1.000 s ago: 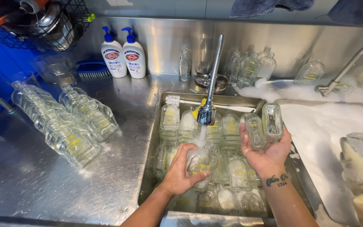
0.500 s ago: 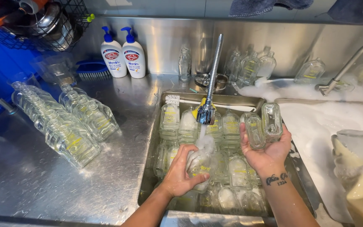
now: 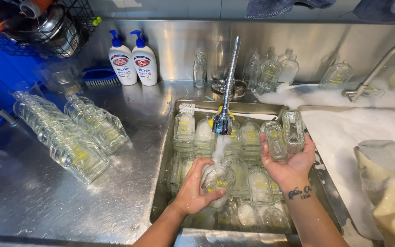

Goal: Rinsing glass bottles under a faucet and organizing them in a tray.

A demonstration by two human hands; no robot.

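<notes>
Head view, your left hand [image 3: 196,192]: gripping glass bottle [image 3: 219,179] under tap [image 3: 223,123]
Your right hand [image 3: 287,161]: gripping two glass bottles [image 3: 285,134] above sink [image 3: 170,137]

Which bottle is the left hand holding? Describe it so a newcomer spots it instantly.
Find the steel sink packed with clear glass bottles, then the flexible tap hanging over its middle. The bottle sits tilted under the running water, gripped by the left hand; its neighbours lie loose in the basin.
</notes>
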